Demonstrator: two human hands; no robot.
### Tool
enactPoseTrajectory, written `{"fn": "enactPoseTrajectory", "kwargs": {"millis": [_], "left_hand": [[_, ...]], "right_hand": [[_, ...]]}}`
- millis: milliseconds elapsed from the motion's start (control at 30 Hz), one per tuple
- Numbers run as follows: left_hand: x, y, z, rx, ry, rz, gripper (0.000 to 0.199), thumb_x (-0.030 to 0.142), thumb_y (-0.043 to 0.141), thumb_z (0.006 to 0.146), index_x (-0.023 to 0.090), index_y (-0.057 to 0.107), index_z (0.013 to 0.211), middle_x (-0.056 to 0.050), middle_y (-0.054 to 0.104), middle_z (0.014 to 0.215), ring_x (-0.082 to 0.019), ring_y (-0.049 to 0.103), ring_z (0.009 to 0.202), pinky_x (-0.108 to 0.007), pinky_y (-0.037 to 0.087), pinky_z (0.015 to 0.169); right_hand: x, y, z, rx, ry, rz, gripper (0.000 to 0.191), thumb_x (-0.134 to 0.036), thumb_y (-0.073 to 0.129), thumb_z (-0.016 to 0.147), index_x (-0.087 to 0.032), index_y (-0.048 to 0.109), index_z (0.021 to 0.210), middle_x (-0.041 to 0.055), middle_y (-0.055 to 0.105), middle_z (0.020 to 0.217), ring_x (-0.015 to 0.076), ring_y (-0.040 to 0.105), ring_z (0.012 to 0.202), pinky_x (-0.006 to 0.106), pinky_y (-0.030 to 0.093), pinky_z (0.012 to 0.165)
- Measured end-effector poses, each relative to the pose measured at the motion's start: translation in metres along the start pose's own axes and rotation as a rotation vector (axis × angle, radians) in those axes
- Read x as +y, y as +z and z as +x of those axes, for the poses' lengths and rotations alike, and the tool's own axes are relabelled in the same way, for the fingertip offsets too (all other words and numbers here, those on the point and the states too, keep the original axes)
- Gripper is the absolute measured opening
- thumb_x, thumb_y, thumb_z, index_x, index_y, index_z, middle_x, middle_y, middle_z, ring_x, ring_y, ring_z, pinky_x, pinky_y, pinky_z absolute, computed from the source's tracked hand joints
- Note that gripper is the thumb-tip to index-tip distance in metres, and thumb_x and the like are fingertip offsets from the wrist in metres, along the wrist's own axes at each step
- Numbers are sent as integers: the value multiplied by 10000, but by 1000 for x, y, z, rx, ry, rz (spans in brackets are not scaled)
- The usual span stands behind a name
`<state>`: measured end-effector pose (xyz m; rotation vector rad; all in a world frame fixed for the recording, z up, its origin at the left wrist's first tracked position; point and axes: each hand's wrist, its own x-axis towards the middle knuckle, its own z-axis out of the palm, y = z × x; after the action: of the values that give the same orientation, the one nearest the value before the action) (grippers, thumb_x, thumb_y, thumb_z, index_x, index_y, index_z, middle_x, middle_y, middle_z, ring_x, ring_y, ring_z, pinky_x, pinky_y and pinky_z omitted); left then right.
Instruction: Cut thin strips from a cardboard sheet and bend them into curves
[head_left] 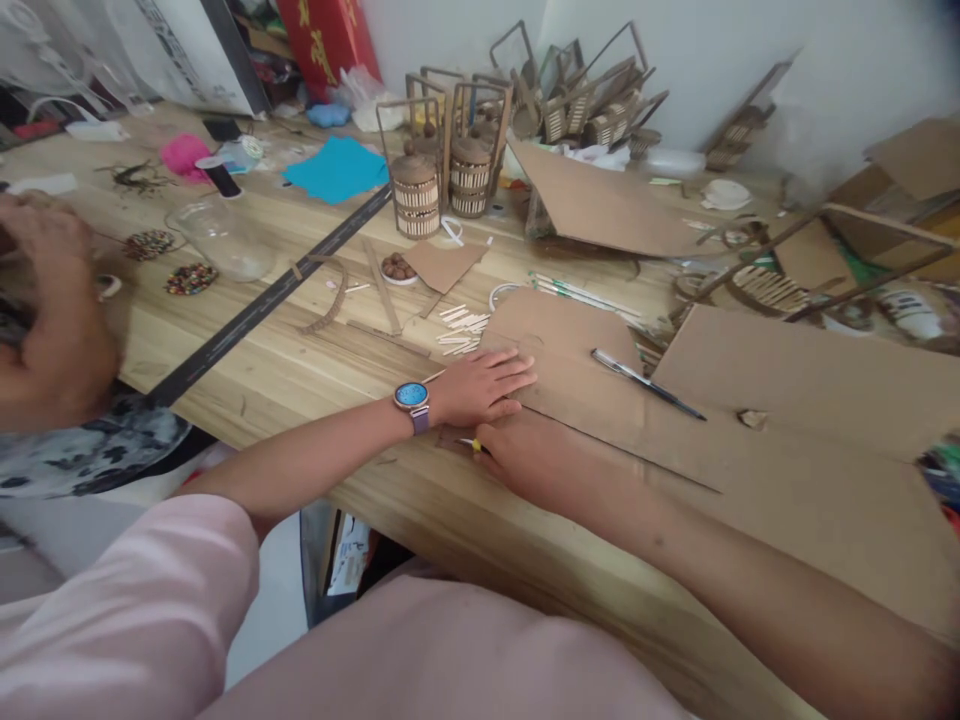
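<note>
My left hand (pixel 484 388), with a watch (pixel 412 396) on its wrist, lies flat on a sheet of brown cardboard (pixel 570 340), fingers stretched out. Just in front of my body, my right hand (pixel 514 455) is closed around a utility knife (pixel 477 445); only a yellow part and a thin metal tip show past the fingers. A dark straight line, like a cut or an edge, runs through the cardboard beside my right forearm. On the sheet rests a black pen (pixel 649 384), right of my left hand. A small torn scrap (pixel 752 419) lies farther right.
Small woven baskets with tall handles (pixel 416 190) stand at the back. Short pale sticks (pixel 463 330), a dish of brown balls (pixel 397 267) and a glass jar (pixel 225 240) are on the wooden table (pixel 300 440). At left are another person's hands (pixel 56 290).
</note>
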<state>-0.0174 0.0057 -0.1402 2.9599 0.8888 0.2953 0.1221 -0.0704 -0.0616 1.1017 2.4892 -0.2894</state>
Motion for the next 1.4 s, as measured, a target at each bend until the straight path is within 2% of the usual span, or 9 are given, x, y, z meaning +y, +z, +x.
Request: {"fn": "enactPoseTrajectory", "kwargs": {"millis": [333,833,967,1100,1300,1400], "left_hand": [[2,5,-2,71,16,46,532,457,346,1039,159,449,1468,-96,399,1554,-283,331,1447,-424,267,1156],[3,1,-1,47,-5,45,532,465,352,1036,175,445,1472,-94,395,1557,-277,326,1453,-418,278,1152],[3,1,-1,32,-7,42,545,475,331,1039,169,434,1479,-93,384,1563,-281,307,1462,-417,264,1159],[2,1,0,22,-9,41,544,482,323,1040,179,433,1479,-91,383,1564,-275,304,1465,-415,261,1158],[1,2,1,14,1,36,559,486,333,1036,163,423,1484,-103,373,1567,-276,274,1479,-420,232,1174],[0,1,0,-4,13,33,558,482,346,1034,165,414,1488,-102,370,1568,-271,268,1482,-422,222,1180]], "right_hand": [[-6,0,11,-22,-41,-80,308,-245,410,975,-104,671,1060,213,717,999,259,692,861,332,493,708],[-8,-4,10,-25,-46,-73,316,-236,396,977,-102,669,1063,209,724,948,252,698,840,302,493,653],[-9,-6,11,-43,-42,-90,309,-232,404,976,-102,664,1080,216,725,975,276,702,895,325,504,688],[-11,-12,12,-80,-38,-108,307,-232,415,972,-88,656,1096,262,701,1068,304,704,923,350,510,686],[-17,-24,12,-146,-26,-124,265,-70,490,871,-92,659,1075,208,726,966,293,704,934,345,510,715],[-17,-24,10,-151,-19,-124,296,-35,485,855,-88,658,1090,209,725,1001,278,703,954,338,513,742]]}}
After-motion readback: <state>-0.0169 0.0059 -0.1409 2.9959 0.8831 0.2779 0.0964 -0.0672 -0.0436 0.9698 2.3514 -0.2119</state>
